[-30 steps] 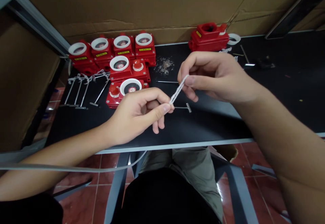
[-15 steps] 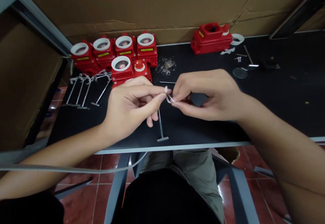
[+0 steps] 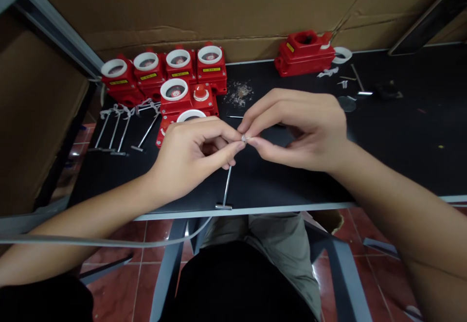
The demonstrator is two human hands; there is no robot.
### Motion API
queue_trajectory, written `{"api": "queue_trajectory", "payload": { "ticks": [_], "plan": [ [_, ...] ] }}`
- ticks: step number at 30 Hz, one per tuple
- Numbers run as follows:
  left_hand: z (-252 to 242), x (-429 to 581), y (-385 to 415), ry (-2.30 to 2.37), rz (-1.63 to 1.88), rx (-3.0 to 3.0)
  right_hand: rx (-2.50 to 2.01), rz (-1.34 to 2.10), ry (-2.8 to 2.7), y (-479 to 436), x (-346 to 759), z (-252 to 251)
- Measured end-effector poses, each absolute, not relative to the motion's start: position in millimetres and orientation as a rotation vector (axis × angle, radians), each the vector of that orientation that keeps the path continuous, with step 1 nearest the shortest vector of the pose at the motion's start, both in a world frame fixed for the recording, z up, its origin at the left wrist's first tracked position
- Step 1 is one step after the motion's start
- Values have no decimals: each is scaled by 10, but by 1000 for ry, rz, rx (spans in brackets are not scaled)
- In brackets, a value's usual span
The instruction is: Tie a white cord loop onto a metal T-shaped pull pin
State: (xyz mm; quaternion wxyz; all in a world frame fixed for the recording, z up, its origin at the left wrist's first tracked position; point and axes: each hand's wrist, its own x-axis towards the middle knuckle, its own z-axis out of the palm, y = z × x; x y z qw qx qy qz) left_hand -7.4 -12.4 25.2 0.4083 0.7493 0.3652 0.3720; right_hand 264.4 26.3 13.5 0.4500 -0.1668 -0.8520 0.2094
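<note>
My left hand (image 3: 193,154) pinches a bit of white cord (image 3: 243,138) between thumb and forefinger. From beneath its curled fingers the thin shaft of a small T-shaped metal hammer (image 3: 226,186) slants down, its head near the table's front edge. The shaft's upper end is hidden by the fingers. My right hand (image 3: 306,127) meets the left at the cord, thumb and fingertips closed on it. Left of the hands, several similar hammers (image 3: 116,130) with white cord tied at their ends lie on the black table (image 3: 292,190).
Several red boxes (image 3: 215,71) with white rings stand at the back left. Another red box (image 3: 306,57) with an open top sits at the back right by a white ring (image 3: 342,55). Scraps (image 3: 241,93), a clear disc (image 3: 346,103) and another metal hammer (image 3: 359,81) lie around.
The cord loop that showed between my fingertips is now mostly hidden. My fingertips have come together, and the hammer's head has swung slightly left and toward me.
</note>
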Motion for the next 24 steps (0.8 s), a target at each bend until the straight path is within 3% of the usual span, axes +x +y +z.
{"api": "queue_trajectory", "payload": {
  "ticks": [7, 11, 24],
  "plan": [
    [270, -55, -148, 932, 917, 1765, -516, 981, -1864, 247, 2631, 83],
    [263, -32, -148, 930, 930, 1730, -501, 1078, -1808, 243, 2637, 59],
    [270, -60, -117, 945, 940, 1905, -489, 558, -2068, 119, 2633, 255]
  ]
}}
